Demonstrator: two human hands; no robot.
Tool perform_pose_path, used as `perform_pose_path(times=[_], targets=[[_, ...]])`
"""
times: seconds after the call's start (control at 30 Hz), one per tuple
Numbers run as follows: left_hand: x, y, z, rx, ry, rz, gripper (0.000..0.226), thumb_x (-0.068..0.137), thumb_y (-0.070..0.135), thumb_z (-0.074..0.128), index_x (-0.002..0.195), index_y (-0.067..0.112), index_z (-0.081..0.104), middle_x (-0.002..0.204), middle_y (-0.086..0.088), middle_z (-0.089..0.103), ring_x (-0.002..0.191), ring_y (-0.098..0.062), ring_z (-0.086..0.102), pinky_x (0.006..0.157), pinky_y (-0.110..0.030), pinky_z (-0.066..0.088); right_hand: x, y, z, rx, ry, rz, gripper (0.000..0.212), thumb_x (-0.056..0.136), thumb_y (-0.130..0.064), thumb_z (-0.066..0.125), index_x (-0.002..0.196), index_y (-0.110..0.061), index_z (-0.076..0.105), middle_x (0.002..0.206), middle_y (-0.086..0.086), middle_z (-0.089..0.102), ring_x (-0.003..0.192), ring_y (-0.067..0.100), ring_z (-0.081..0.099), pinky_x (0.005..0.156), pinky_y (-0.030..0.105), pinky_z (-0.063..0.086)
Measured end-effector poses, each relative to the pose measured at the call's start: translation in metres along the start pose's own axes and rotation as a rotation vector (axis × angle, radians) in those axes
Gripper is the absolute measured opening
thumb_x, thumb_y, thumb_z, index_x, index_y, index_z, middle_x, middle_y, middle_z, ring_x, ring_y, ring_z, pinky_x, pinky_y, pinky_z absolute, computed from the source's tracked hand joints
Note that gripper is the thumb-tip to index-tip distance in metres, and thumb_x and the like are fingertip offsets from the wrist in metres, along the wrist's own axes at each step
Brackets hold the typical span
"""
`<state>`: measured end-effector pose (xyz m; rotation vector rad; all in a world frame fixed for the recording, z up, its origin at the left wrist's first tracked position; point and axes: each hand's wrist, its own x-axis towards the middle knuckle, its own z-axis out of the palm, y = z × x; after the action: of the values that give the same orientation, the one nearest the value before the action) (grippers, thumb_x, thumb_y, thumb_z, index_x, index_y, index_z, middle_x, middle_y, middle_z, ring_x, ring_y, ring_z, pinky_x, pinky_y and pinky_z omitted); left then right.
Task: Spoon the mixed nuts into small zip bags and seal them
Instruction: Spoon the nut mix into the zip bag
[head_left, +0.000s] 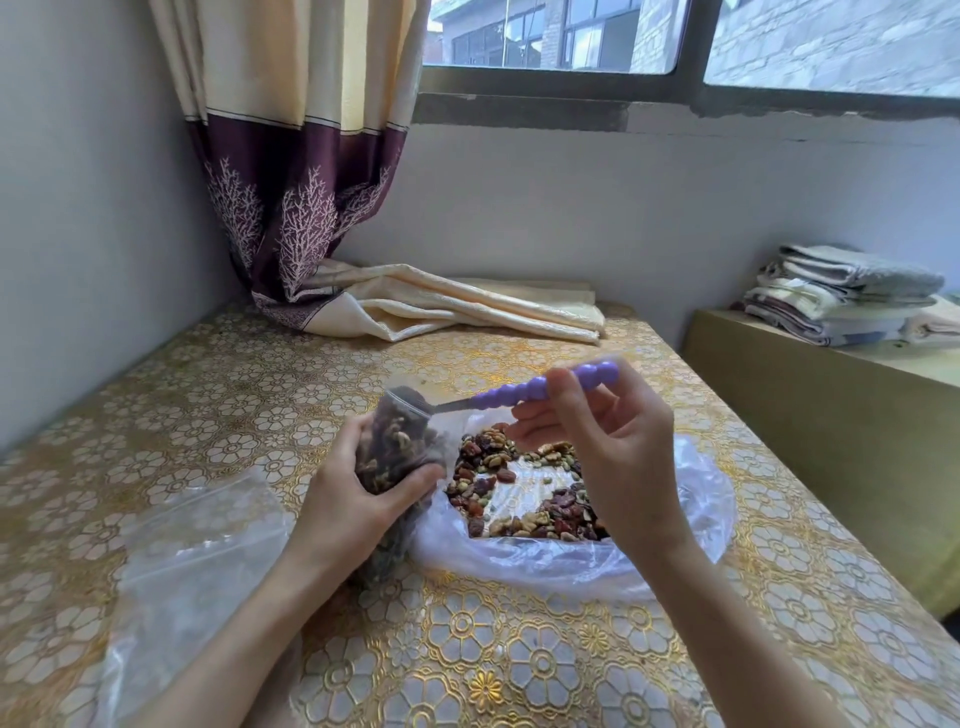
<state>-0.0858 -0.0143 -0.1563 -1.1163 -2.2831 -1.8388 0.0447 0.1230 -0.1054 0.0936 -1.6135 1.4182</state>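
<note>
Nearest the camera lay the table (519, 665), its glossy cloth embossed with gold flowers, and on its left side a flat, clear, empty zip bag (192, 561), crinkled and nearly invisible against the pattern. Above it the left hand (353, 493) gripped a small zip bag (400, 447) around its middle, fingers and thumb curled round the bulging, soft plastic, which looked nearly full of dark nuts and stood tilted with its mouth up. The right hand (608, 441) pinched the purple beaded handle of a spoon (540, 389) between thumb and fingertips, the metal bowl resting at the bag's open mouth. Just right of the bag the mixed nuts (524, 488), a lumpy mix of brown, red and pale green pieces, lay spread in a loose ring on a thin, wrinkled plastic sheet (571, 561). The likeliest trouble seemed to be spillage: the bag appeared so full that another spoonful could roll off over the rim, and a tight squeeze might push nuts up and out. Pieces caught in the zip track would probably keep it from sealing, and the slick plastic could slip in the grip. A curtain (311, 208) draped onto the table's far edge.
</note>
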Motion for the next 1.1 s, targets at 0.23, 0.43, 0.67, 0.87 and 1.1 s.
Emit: perform_pose_path(times=[0.23,0.43,0.67,0.87,1.1], targets=[[0.001,-0.003,0.0,-0.094,0.056,0.0,0.041,0.06,0.029,0.077,0.095,0.027,0.056,0.087,0.012,0.067,0.076,0.008,0.062,0.064,-0.006,0.046,0.006,0.0,-0.012,0.075,0.136,0.008,0.024,0.088,-0.023,0.052,0.09,0.001,0.056,0.078,0.01,0.073,0.062,0.024,0.069,0.056,0.027,0.055],[0.004,-0.004,-0.004,-0.136,0.127,0.041,0.033,0.062,0.023,0.077,0.089,0.023,0.059,0.078,0.012,0.068,0.071,0.006,0.063,0.059,-0.006,0.046,0.014,0.02,-0.045,-0.067,0.48,0.167,0.022,0.096,-0.02,0.052,0.086,-0.003,0.06,0.064,0.005,0.069,0.054,0.017,0.065,0.047,0.022,0.05],[0.003,-0.004,-0.004,-0.124,0.133,0.068,0.034,0.06,0.03,0.075,0.089,0.027,0.058,0.082,0.012,0.067,0.074,0.005,0.063,0.061,-0.007,0.047,0.016,0.041,-0.076,-0.44,0.534,0.27,0.026,0.096,-0.025,0.049,0.074,-0.012,0.057,0.065,0.009,0.067,0.045,0.012,0.058,0.044,0.024,0.046],[0.003,-0.004,-0.004,-0.113,0.125,0.091,0.035,0.059,0.033,0.073,0.09,0.025,0.058,0.084,0.01,0.067,0.075,0.004,0.062,0.064,-0.008,0.047,0.018,0.04,-0.093,-0.593,0.418,0.26,0.033,0.099,-0.03,0.044,0.074,-0.014,0.057,0.068,0.003,0.064,0.05,0.008,0.054,0.047,0.019,0.042],[0.004,-0.007,-0.005,-0.109,0.106,0.094,0.037,0.06,0.035,0.073,0.093,0.025,0.058,0.087,0.008,0.066,0.078,0.001,0.063,0.065,-0.011,0.049,0.021,0.038,-0.106,-0.454,0.364,0.354,0.033,0.101,-0.026,0.04,0.074,-0.014,0.054,0.069,0.009,0.062,0.05,0.01,0.047,0.048,0.018,0.036]])
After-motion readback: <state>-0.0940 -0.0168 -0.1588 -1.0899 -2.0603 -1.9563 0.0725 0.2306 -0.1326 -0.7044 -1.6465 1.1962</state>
